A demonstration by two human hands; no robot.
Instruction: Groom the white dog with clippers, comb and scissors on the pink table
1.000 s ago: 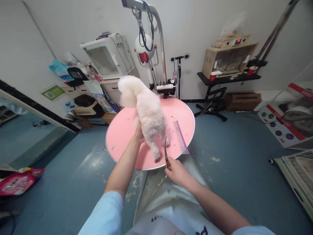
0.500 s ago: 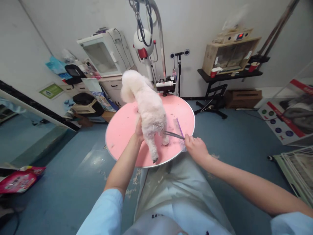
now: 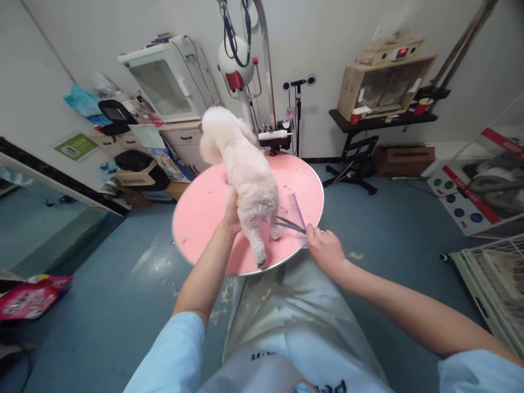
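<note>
A white curly-coated dog [image 3: 251,174] stands on a round pink grooming table [image 3: 200,218], its rear toward me. My left hand [image 3: 232,214] grips the dog's left side just ahead of the hind leg, with the fingers partly hidden by its body. My right hand [image 3: 326,250] is closed on the handles of long scissors [image 3: 290,224]. The scissor blades are apart and point left at the dog's right hind leg. A purple-backed comb [image 3: 299,211] is at the table's right edge, close to my right fingers; whether it lies there or is held I cannot tell.
A curved metal grooming arm [image 3: 267,60] with hanging straps rises behind the table, beside a white dryer [image 3: 236,63] and a tool holder [image 3: 275,143]. A white cabinet [image 3: 164,82] stands left on drawers. At the right are a wooden box [image 3: 385,90] and a wire cage [image 3: 499,278].
The scissor blades have spread apart beside the hind leg. My left hand keeps its place on the dog. The whole view has shifted slightly.
</note>
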